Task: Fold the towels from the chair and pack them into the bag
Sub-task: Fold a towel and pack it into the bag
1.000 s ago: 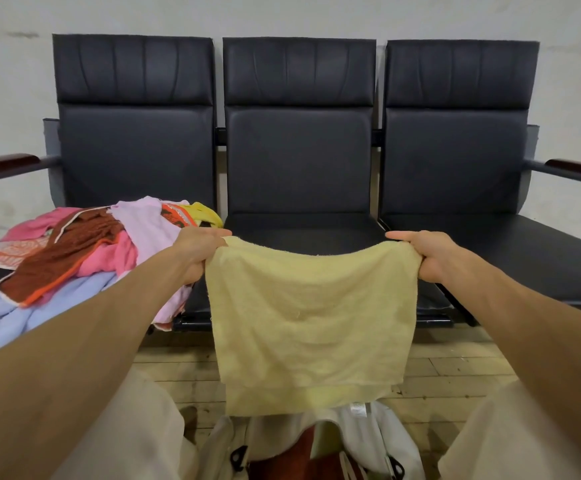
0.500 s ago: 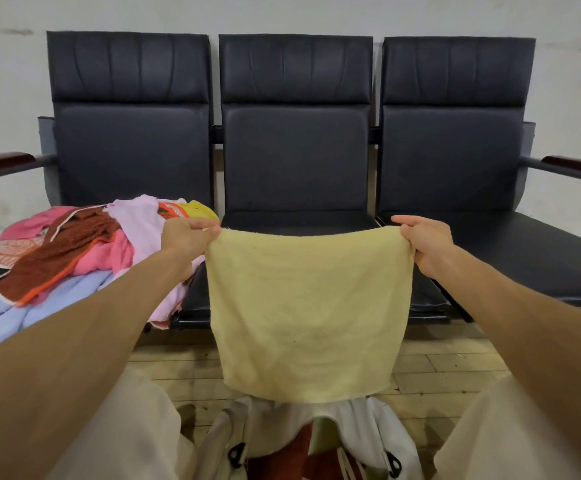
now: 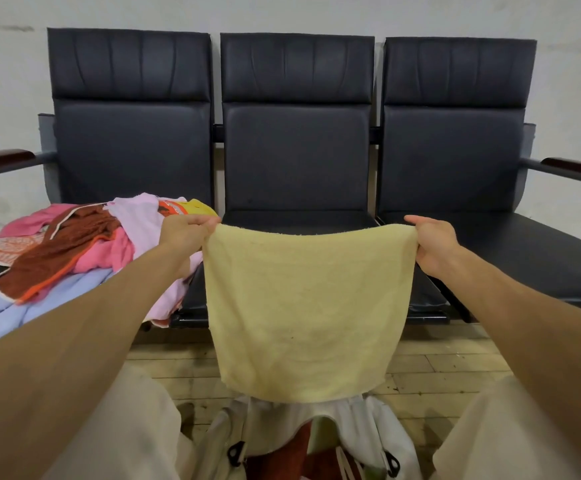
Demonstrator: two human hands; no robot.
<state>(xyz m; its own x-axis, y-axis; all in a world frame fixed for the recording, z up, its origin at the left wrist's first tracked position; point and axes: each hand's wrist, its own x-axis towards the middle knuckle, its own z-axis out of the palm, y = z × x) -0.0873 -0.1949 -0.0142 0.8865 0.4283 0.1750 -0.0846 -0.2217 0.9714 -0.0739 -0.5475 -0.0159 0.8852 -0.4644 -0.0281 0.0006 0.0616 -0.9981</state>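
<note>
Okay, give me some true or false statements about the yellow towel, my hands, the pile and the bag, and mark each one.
1. The left hand and right hand each pinch a top corner of the yellow towel. True.
2. The pile of towels lies on the middle seat. False: it lies on the left seat.
3. The yellow towel lies flat on a seat. False: it hangs spread in the air.
4. The white bag sits below the towel with cloth inside. True.

A pile of coloured towels [image 3: 74, 258] lies on the left seat of the black chair row [image 3: 296, 150]. A white bag [image 3: 361, 422] stands on the wooden floor [image 3: 438, 362].
</note>
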